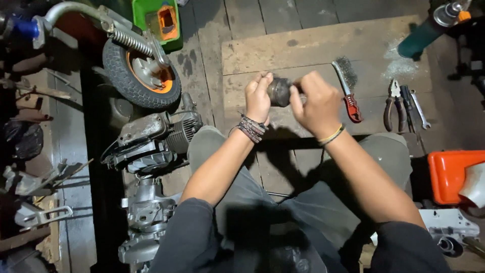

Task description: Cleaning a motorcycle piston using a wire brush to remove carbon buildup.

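My left hand [258, 97] and my right hand [317, 103] meet over my lap, both gripping a small dark grey cylindrical metal part [279, 92]. The left hand holds its left end; the right hand covers its right end, fingers wrapped round it. Braided bands circle the left wrist and a yellow band the right. My grey-trousered knees [212, 146] sit below, over a wooden board [303, 48].
A wire brush with a red handle [347, 91] lies just right of my hands; pliers [390, 103] and a spanner [419, 108] further right. A small engine [154, 141] and a wheel [139, 73] sit at left. An orange container [449, 174] is at right.
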